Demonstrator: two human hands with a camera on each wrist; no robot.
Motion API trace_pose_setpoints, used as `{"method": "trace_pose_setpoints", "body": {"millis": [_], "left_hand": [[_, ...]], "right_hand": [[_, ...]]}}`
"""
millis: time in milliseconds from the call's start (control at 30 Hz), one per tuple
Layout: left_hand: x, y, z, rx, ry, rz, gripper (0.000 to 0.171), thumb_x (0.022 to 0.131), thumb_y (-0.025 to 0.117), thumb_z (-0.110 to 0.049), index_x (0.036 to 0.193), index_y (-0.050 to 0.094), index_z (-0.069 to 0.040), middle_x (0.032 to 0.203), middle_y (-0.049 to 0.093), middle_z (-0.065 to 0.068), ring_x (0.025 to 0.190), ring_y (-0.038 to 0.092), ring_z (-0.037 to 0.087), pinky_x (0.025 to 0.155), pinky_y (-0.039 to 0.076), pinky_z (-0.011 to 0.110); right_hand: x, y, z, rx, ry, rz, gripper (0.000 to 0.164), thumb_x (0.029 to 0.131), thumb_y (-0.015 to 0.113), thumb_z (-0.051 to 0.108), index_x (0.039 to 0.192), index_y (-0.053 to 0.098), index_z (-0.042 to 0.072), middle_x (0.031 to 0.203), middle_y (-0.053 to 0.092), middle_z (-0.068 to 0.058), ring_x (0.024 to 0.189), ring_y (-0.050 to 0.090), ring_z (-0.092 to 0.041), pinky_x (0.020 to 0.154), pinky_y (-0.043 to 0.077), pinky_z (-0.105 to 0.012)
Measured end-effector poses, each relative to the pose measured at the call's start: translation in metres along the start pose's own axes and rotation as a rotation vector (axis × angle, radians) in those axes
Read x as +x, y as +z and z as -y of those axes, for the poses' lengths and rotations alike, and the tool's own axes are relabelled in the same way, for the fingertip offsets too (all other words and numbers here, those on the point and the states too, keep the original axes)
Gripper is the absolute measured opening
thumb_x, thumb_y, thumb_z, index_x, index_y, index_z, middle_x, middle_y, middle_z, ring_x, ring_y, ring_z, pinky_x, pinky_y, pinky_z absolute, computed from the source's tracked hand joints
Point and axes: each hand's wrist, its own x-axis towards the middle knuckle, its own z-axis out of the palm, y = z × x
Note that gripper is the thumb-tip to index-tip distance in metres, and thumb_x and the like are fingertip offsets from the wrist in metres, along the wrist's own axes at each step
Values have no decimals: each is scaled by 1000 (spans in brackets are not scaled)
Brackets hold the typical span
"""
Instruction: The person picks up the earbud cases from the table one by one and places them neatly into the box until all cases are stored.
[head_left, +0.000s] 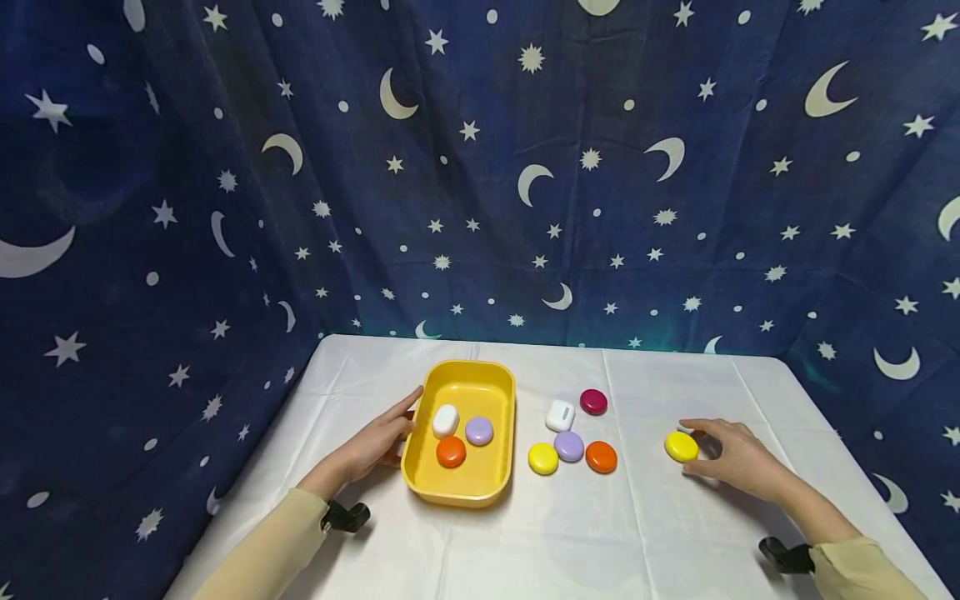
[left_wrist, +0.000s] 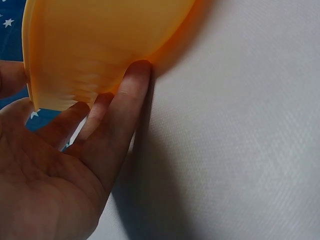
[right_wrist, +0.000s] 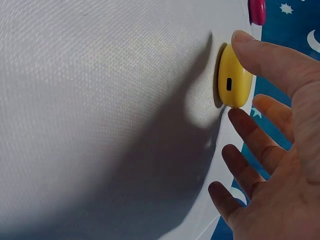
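A yellow tray (head_left: 461,492) sits on the table with a white rounded piece (head_left: 446,421), an orange disc (head_left: 451,452) and a lavender disc (head_left: 479,431) inside. My left hand (head_left: 378,437) rests its extended fingers against the tray's outer left wall; the left wrist view shows fingertips (left_wrist: 137,75) on that wall near its base. Off to the right, my right hand (head_left: 738,458) has thumb and index finger at opposite edges of a yellow pebble-shaped disc (head_left: 681,447), pinching it at the tabletop. A small dark slot shows in this disc's side (right_wrist: 235,80). The other right fingers are spread.
Between tray and right hand lie a white piece (head_left: 560,415), a crimson disc (head_left: 593,402), a second lavender disc (head_left: 568,447), another yellow disc (head_left: 543,458) and another orange disc (head_left: 602,457). A star-patterned curtain (head_left: 480,192) hangs behind the white-covered table (head_left: 525,550).
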Motion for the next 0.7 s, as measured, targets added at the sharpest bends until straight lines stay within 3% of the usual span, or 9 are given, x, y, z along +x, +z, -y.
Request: {"method": "trace_pose_setpoints", "body": {"millis": [200, 467, 700], "left_hand": [[0, -1, 1, -4, 8, 8, 68, 102, 51, -24, 163, 25, -38, 161, 32, 22, 110, 62, 29, 83, 60, 47], [0, 0, 1, 0, -2, -8, 69, 101, 52, -25, 163, 26, -39, 164, 28, 21, 110, 63, 29, 81, 61, 46], [1, -1, 0, -1, 9, 3, 68, 102, 51, -24, 163, 25, -38, 162, 31, 22, 111, 63, 29, 82, 60, 47]], "right_hand": [[1, 0, 0, 10, -4, 1, 83, 74, 90, 41, 139, 59, 0, 123, 65, -20, 113, 49, -43, 91, 41, -65], [5, -1, 0, 31, -2, 30, 80, 75, 90, 38, 138, 60, -1, 124, 63, -23, 115, 49, -46, 97, 34, -72], [8, -1, 0, 50, -10, 56, 78, 76, 90, 36, 137, 60, -1, 127, 63, -24, 117, 54, -45, 101, 39, -70]]}}
